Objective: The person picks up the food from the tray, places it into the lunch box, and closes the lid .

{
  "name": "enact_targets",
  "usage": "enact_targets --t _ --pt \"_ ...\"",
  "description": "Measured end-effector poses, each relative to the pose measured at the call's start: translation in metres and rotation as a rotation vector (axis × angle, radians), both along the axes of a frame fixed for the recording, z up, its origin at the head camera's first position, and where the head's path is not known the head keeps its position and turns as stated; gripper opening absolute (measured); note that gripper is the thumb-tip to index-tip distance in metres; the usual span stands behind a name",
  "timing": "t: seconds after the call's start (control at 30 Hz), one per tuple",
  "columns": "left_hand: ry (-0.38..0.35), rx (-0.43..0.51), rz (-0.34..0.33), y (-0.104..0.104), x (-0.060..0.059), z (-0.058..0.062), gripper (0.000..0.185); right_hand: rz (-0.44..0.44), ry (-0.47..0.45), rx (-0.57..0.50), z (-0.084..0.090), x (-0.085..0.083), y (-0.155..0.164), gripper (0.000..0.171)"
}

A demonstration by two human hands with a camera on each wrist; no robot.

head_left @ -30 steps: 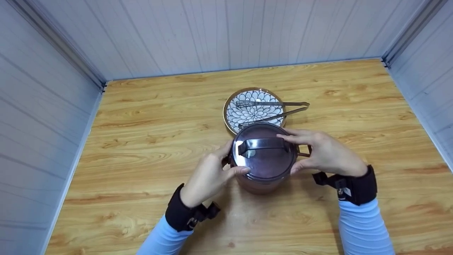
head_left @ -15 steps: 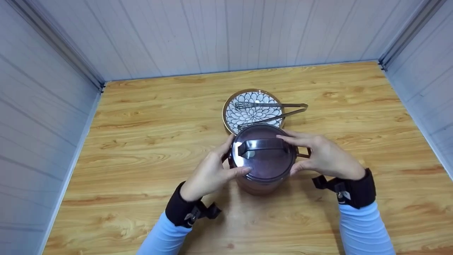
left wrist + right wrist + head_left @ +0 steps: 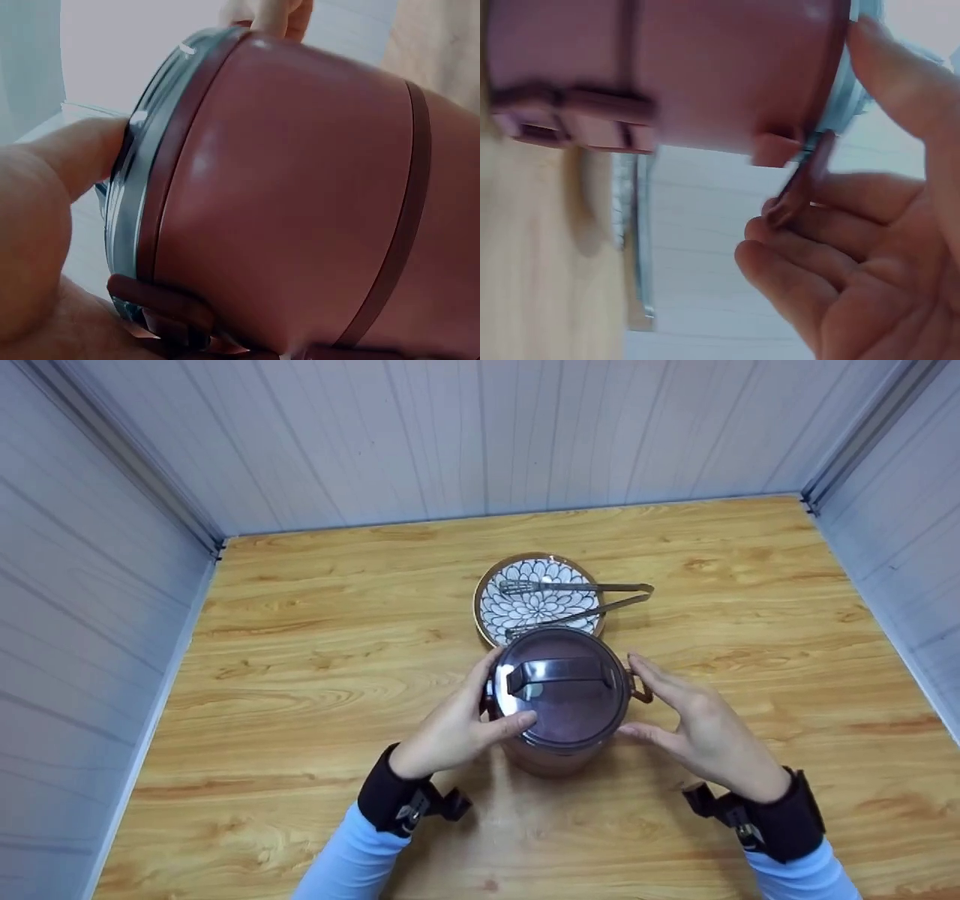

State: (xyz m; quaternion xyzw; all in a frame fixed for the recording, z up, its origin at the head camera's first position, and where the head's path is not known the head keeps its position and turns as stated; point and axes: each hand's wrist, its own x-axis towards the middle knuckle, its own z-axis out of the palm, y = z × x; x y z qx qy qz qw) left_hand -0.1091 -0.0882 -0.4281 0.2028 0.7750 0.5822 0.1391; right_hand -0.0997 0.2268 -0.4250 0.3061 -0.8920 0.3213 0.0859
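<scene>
A dark red lidded canister [image 3: 300, 187] stands upright on the table, its see-through lid [image 3: 570, 709] topped by an arched handle [image 3: 559, 670]. My left hand [image 3: 457, 716] holds the canister's left side, thumb on top of the lid and fingers round the side, partly hidden. On the right, a side latch [image 3: 806, 180] sticks outward from the lid. My right hand [image 3: 701, 724] is beside it with fingers extended. In the right wrist view its fingers lie behind the latch, and the thumb is at the lid's edge.
Behind the canister is a brown-rimmed plate [image 3: 491, 634] with a petal pattern, partly covered by the canister in view. Metal tongs [image 3: 626, 588] lie spread across it, their bend past the right rim. Pale panel walls [image 3: 480, 435] border the wooden table [image 3: 315, 615].
My right hand has drawn back to the right and its fingers have left the lid's top. The right latch now hangs lower. The left hand keeps its hold.
</scene>
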Motion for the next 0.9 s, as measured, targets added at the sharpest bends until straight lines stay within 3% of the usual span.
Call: enact_targets --t 0.17,0.33,0.5,0.9 --pt "0.032 0.027 -0.021 0.000 -0.001 -0.003 0.096 -0.006 -0.188 -0.165 -0.007 0.002 -0.005 0.079" --pt "0.086 -0.012 -0.033 0.001 -0.001 -0.005 0.089 -0.115 -0.358 -0.364 -0.005 0.006 -0.019 0.055" --pt "0.132 -0.100 -0.036 0.002 -0.001 -0.005 0.091 -0.203 -0.360 -0.415 -0.002 0.012 -0.031 0.052" --pt "0.235 -0.171 -0.039 0.006 -0.002 -0.008 0.090 -0.203 -0.409 -0.499 -0.007 0.015 -0.037 0.053"
